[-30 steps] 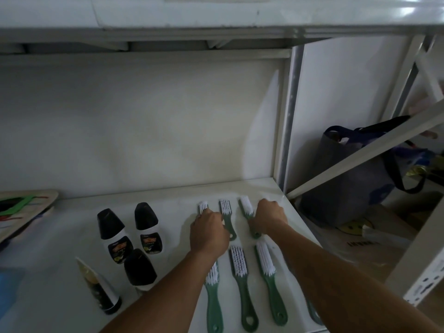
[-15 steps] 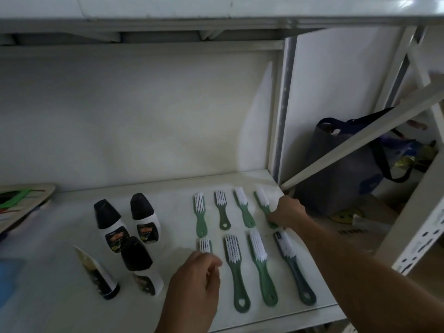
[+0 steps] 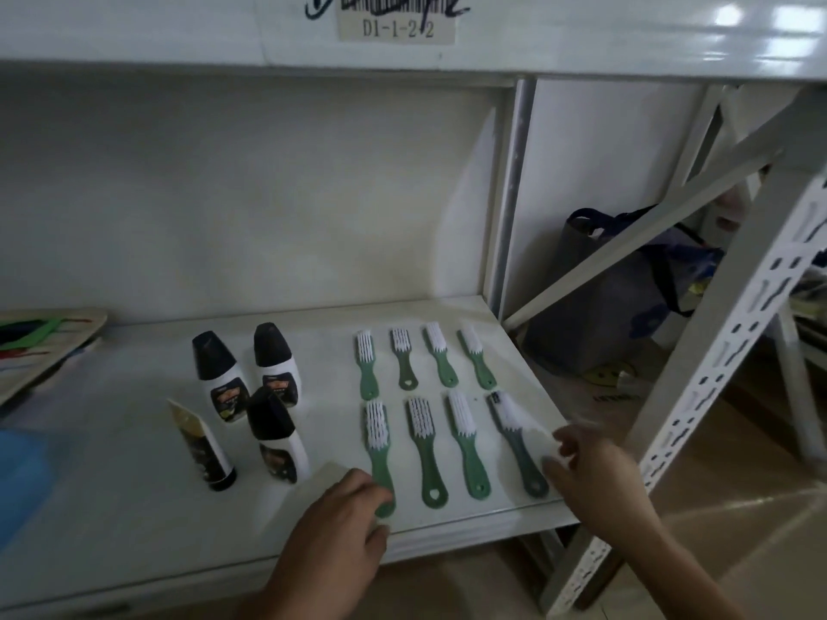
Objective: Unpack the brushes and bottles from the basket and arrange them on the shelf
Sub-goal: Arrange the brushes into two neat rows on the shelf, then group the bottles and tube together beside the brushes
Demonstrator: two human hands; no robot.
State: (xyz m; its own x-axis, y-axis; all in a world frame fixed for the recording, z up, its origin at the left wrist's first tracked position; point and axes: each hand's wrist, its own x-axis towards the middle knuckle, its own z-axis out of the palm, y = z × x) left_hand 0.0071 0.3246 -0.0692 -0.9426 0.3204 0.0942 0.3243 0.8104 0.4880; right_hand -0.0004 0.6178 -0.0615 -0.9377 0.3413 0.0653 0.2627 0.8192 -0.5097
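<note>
Several green brushes with white bristles lie in two rows on the white shelf [image 3: 134, 440]; the back row [image 3: 405, 360] is smaller, the front row [image 3: 427, 445] longer. Left of them stand three white bottles with black caps [image 3: 273, 364] and a tilted tube [image 3: 203, 445]. My left hand [image 3: 335, 539] hovers at the shelf's front edge, fingertips at the handle of the front-left brush [image 3: 378, 445], holding nothing. My right hand [image 3: 590, 467], blurred, is by the shelf's front right corner, just right of the grey-handled brush [image 3: 514, 436], with its fingers apart. The basket is not in view.
A wooden board with green and red marks [image 3: 44, 342] lies at the shelf's far left, with something blue [image 3: 18, 476] in front of it. A dark tote bag [image 3: 617, 297] sits behind the slotted white upright [image 3: 734, 364] and diagonal brace. An upper shelf beam with a label [image 3: 398, 24] overhangs.
Both hands have drawn back from the brush rows toward the shelf's front edge. The brushes they covered now lie uncovered in two rows. The view has pulled back and shifted.
</note>
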